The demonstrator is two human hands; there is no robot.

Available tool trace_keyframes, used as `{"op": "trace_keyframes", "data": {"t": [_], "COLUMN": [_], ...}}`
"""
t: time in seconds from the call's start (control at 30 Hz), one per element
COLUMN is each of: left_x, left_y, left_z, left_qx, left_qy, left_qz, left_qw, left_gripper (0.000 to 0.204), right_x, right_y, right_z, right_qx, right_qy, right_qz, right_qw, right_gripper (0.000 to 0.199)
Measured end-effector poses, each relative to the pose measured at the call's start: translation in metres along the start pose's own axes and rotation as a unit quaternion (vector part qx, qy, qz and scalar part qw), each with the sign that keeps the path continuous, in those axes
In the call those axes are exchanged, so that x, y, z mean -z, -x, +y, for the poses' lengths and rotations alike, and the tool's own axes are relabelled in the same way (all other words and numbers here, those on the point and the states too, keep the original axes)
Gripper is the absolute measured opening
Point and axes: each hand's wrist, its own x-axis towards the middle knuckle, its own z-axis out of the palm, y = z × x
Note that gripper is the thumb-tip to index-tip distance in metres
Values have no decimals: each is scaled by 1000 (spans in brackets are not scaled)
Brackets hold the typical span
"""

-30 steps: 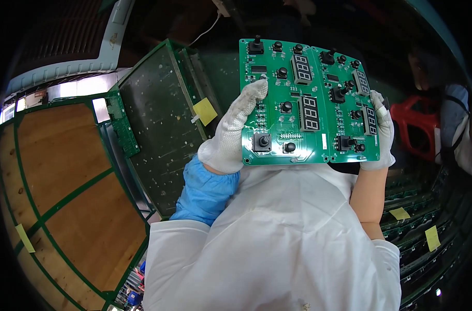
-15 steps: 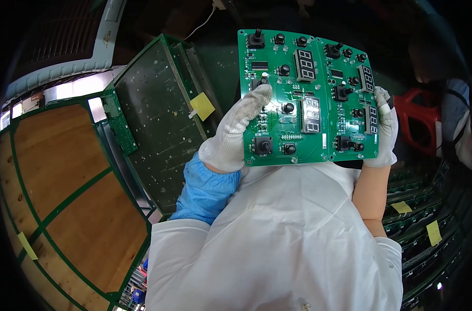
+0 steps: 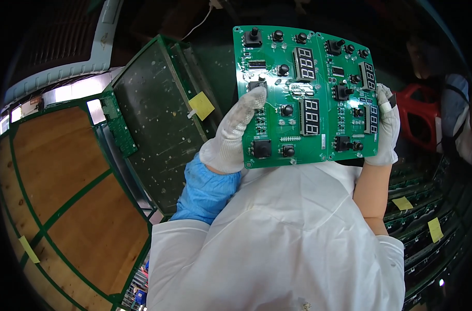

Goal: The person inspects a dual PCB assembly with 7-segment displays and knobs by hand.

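Observation:
Between my two gloved hands I hold up a green circuit board, its component side facing me. It is a joined panel of two halves, carrying several digit displays, black knobs and push buttons. My left hand, in a white glove with a blue sleeve cover above the wrist, grips the left edge, thumb on the front beside a black component. The right edge is in my right hand, also white-gloved, with the forearm bare. The fingers behind the board are hidden.
A dark green metal cabinet with a yellow note stands at left, beside wooden panels in a green frame. Slotted racks holding boards lie at lower right. A red plastic stool and part of another person are at far right.
The board has tilted slightly, its upper left corner shifting left and up. Glare has moved off the lower display to the area above it. Both hands keep their hold.

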Motion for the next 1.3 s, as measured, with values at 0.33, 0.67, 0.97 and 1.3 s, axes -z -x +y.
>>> {"op": "trace_keyframes", "data": {"t": [0.33,0.67,0.97,1.3], "left_x": [-17,-18,-23,-12], "left_y": [-4,-2,-3,7], "left_z": [7,6,7,4], "left_qx": [52,43,17,34], "left_qy": [-101,-191,-233,-228], "left_qz": [95,137,132,134], "left_qw": [989,971,963,964], "left_gripper": [82,88,87,87], "right_x": [3,3,1,3], "right_y": [-4,-1,2,9], "right_z": [3,-1,-6,1], "right_qx": [-19,25,46,28], "right_qy": [9,48,42,84], "right_qz": [7,-6,-14,11], "right_qw": [1000,998,998,996], "right_gripper": [16,19,20,21]}}
